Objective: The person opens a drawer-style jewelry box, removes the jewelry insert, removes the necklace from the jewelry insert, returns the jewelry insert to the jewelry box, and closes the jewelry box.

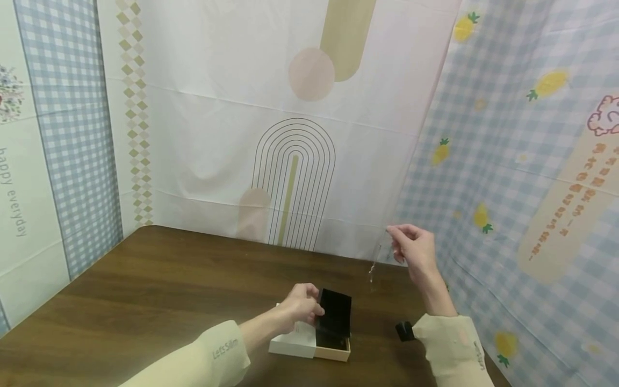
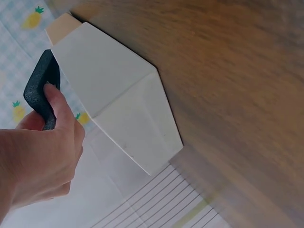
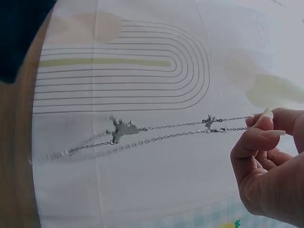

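Observation:
In the head view my right hand (image 1: 415, 250) is raised over the table's right side, pinching a thin silver necklace (image 1: 372, 269) that hangs down. The right wrist view shows small charms along its doubled chain; the lower end is blurred. My left hand (image 1: 300, 307) grips a black foam insert (image 1: 336, 312) by its edge, thumb on its face, and holds it tilted above the box. A white box sleeve (image 1: 292, 344) lies under that hand, with a pale orange box tray (image 1: 333, 354) partly slid out to the right. The tray's inside looks dark.
The brown wooden table (image 1: 193, 279) meets a printed white cloth (image 1: 208, 134) at the back and a checked cloth (image 1: 483, 177) on the right. A small black object (image 1: 405, 331) is beside the right sleeve.

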The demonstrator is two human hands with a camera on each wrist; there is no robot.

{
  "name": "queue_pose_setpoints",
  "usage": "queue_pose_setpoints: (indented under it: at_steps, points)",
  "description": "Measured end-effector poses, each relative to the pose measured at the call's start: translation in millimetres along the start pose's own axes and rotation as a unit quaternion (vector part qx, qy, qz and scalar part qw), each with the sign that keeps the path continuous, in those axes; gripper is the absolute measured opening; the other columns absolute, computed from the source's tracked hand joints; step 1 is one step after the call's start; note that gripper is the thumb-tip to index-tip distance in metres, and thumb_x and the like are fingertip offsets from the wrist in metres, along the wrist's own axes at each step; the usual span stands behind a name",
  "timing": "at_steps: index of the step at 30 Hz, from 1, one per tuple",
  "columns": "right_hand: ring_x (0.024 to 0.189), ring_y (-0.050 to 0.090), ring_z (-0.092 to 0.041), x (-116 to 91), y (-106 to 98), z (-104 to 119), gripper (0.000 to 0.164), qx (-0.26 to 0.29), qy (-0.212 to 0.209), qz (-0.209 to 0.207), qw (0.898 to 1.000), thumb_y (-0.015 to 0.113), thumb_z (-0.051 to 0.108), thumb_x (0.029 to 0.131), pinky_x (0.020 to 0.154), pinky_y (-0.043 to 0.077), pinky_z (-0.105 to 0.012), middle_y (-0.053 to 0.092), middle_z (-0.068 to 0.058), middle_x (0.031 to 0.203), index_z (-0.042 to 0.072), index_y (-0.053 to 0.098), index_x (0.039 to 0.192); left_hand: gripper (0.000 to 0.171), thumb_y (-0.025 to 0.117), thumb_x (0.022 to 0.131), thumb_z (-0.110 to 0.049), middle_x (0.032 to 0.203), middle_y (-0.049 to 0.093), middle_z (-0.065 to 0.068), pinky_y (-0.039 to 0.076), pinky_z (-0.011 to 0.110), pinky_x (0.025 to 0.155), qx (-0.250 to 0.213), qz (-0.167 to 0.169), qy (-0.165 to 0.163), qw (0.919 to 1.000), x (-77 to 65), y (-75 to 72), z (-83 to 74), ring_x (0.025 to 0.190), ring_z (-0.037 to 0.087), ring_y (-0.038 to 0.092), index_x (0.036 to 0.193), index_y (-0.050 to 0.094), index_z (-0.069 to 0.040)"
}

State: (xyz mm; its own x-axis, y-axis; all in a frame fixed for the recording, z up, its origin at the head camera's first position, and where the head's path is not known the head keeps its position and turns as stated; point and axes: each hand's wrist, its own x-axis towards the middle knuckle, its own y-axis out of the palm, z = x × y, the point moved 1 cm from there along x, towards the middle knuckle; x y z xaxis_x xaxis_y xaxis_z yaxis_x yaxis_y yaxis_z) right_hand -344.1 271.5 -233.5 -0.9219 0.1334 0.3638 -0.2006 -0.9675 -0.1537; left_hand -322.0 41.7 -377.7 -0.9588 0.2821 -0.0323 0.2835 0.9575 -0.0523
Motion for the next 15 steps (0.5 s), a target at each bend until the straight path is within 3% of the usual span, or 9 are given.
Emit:
queue_pose_setpoints:
  at_steps: [6,11,15]
  points:
    - [0.044,0.045,-0.008,-4,-8,-8,0.013,-0.012,0.014,0.002,1.000,0.064,0.017,0.092,0.039,0.037,-0.023,0.053,0.005,0.054,0.016,0.066,0.079,0.036,0.063,0.078,0.012,0.090,0.054,0.011,0.058,0.033,0.066,-0.004,0.008,0.008,0.9999,0.0,-5.5,2.0,0.070,0.021,0.064,0.111,0.051,0.005]
    - [0.042,0.044,-0.009,-7,-14,-15,0.012,-0.022,0.031,0.007,0.999,0.061,0.017,0.093,0.038,0.036,-0.024,0.052,0.005,0.055,0.015,0.065,0.082,0.038,0.062,0.080,0.010,0.096,0.059,0.017,0.059,0.036,0.071,-0.002,0.008,0.007,0.9999,-0.2,-11.2,-1.4,0.077,0.023,0.065,0.115,0.050,0.006]
    - [0.042,0.044,-0.008,-7,-21,-19,0.015,-0.001,0.043,0.003,0.999,0.061,0.015,0.093,0.038,0.035,-0.024,0.053,0.006,0.055,0.014,0.066,0.079,0.035,0.061,0.081,0.009,0.098,0.062,0.019,0.059,0.037,0.073,-0.001,0.006,0.008,0.9999,0.8,-14.0,-4.0,0.078,0.023,0.065,0.114,0.050,0.005]
